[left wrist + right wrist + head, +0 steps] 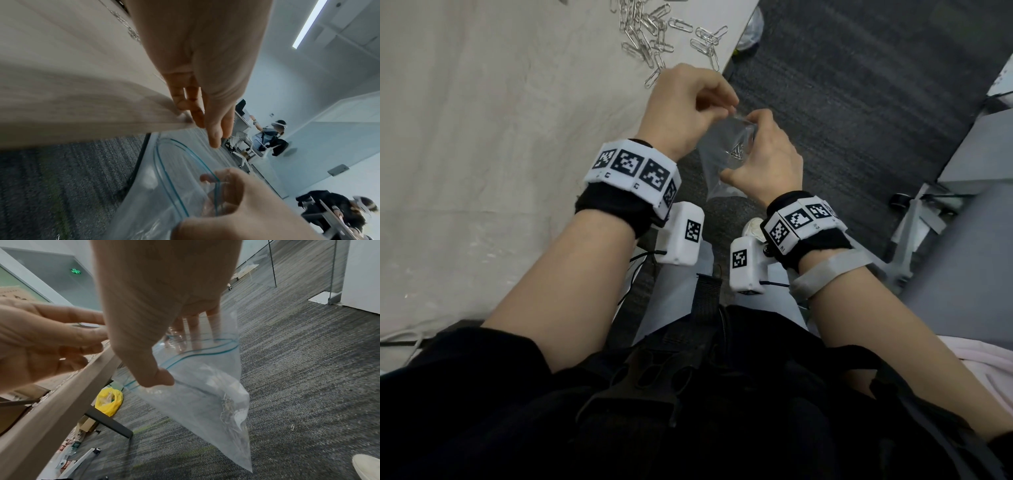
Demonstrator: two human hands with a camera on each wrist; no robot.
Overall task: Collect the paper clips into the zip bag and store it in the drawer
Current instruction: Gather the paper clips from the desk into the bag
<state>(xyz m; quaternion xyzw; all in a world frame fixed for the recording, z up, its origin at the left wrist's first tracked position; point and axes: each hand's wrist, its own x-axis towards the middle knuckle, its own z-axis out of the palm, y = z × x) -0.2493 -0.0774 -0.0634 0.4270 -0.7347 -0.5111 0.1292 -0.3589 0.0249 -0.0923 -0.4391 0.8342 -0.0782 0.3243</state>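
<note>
My right hand [767, 157] holds a clear zip bag [722, 171] just off the table's edge, over the carpet. Its fingers sit inside the blue-lined mouth and its thumb [158, 378] presses the outside, keeping the zip bag [205, 394] open. Several paper clips [228, 405] lie bunched low in the bag. My left hand [688, 102] hovers over the bag's mouth beside the table edge, fingers loosely curled, with nothing visible in them. More loose paper clips [650, 31] are scattered on the beige table [482, 137] beyond that hand. No drawer is in view.
Dark grey carpet [308, 369] lies under the bag, with a stray clip [292, 427] on it. A yellow plastic bag [109, 400] sits under the table by a dark leg. A chair base [914, 219] stands to my right. Other people sit far off.
</note>
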